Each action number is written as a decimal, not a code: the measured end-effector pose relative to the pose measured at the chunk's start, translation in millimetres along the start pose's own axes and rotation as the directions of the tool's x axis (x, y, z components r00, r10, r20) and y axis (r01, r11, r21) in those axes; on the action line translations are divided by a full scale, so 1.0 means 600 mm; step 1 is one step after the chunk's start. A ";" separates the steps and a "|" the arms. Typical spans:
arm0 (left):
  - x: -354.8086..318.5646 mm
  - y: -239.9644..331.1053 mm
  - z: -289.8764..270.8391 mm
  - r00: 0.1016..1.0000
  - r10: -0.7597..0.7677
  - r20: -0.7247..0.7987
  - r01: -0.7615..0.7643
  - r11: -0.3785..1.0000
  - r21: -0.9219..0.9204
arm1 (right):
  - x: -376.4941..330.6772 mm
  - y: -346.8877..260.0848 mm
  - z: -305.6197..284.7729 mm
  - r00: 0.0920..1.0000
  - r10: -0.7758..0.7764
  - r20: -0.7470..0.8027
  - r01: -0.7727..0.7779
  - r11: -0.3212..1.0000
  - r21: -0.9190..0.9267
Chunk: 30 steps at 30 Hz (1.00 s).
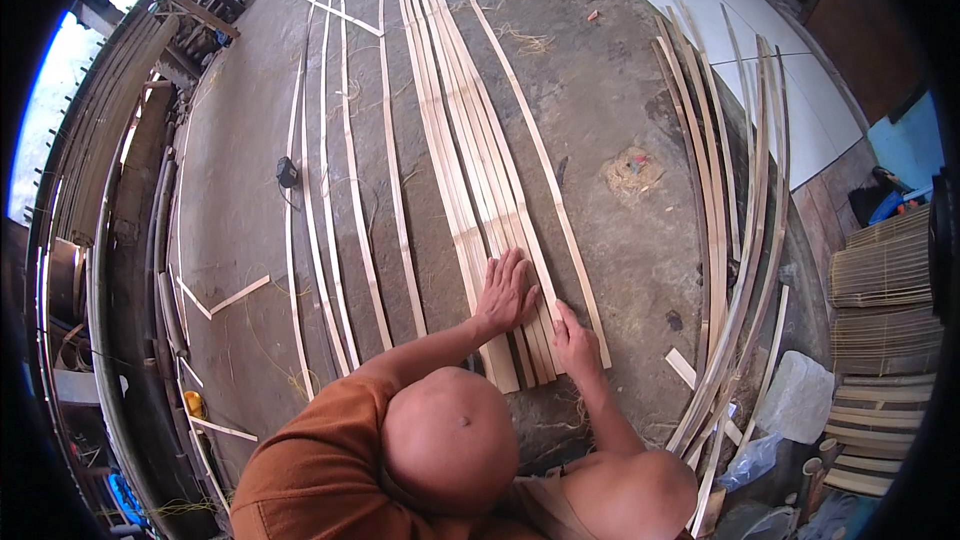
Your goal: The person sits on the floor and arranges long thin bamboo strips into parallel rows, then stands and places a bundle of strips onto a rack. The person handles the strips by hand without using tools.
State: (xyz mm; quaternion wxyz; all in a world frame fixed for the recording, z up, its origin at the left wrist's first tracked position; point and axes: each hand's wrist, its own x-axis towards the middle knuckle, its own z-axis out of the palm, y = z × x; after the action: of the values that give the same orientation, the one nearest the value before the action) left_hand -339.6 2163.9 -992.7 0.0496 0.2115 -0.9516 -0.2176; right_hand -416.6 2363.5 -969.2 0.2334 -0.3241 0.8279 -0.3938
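Several long pale bamboo strips (455, 140) lie side by side on the floor, running away from me in a close bundle. My left hand (505, 290) rests flat on the near part of them, fingers stretched out. At the bundle's right edge my right hand (578, 340) is closed, its fingers pinching a bamboo strip (545, 275) along its side. Just right of that hand a separate bamboo strip (540, 150) lies apart from the bundle. My bent knees (450, 430) are close below my hands.
Thinner strips (350, 160) lie spaced out on the concrete floor (640, 250) to the left, near a small black object (287, 173). More strips (715, 190) are gathered at the right, by a pale stone block (797, 397). Slatted bamboo panels (885, 265) stand at far right.
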 end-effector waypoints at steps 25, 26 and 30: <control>-0.005 -0.036 -0.006 0.999 0.024 0.023 -0.023 0.998 -0.064 | -0.051 -0.103 0.027 0.955 -0.157 -0.249 0.201 0.966 0.160; -0.004 -0.040 -0.008 1.000 0.011 0.020 -0.009 0.996 -0.087 | -0.054 -0.106 0.037 0.968 -0.125 -0.218 0.165 0.971 0.174; -0.022 -0.061 -0.027 0.977 -0.200 -0.076 0.202 0.979 0.021 | -0.072 -0.108 0.062 0.998 0.044 -0.033 -0.037 0.983 0.181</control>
State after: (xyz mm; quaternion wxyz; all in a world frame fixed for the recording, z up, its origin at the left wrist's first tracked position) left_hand -311.0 2133.3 -994.3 0.0592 0.3150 -0.9259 -0.1999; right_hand -340.6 2345.1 -933.2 0.2543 -0.2773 0.7994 -0.4684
